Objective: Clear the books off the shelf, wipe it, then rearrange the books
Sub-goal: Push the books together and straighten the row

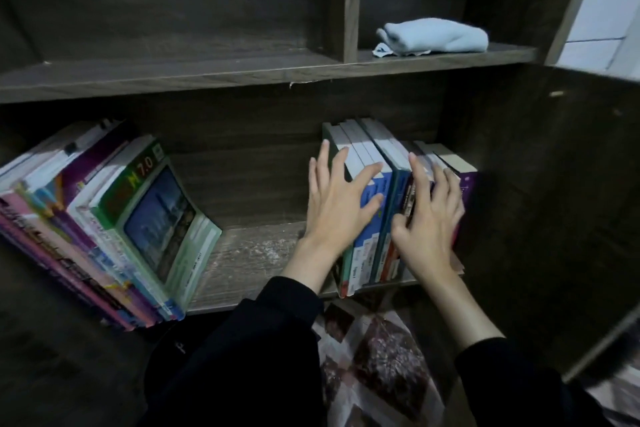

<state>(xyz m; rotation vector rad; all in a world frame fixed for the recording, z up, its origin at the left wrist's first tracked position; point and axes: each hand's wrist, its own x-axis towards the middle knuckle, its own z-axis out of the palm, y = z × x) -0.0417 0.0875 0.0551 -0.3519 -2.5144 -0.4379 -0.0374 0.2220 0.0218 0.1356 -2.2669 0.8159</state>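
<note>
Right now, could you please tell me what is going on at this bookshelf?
A person has both hands on the upright books at the right of the lower shelf, left hand spread over the left spines, right hand on those beside. Another stack leans at the left end. The surface between looks dusty, and a folded blue cloth lies on the shelf above.

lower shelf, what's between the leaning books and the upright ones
In the head view, only bare shelf board with pale dusty smears lies between the leaning books and the upright books; the left hand rests on the upright ones.
</note>
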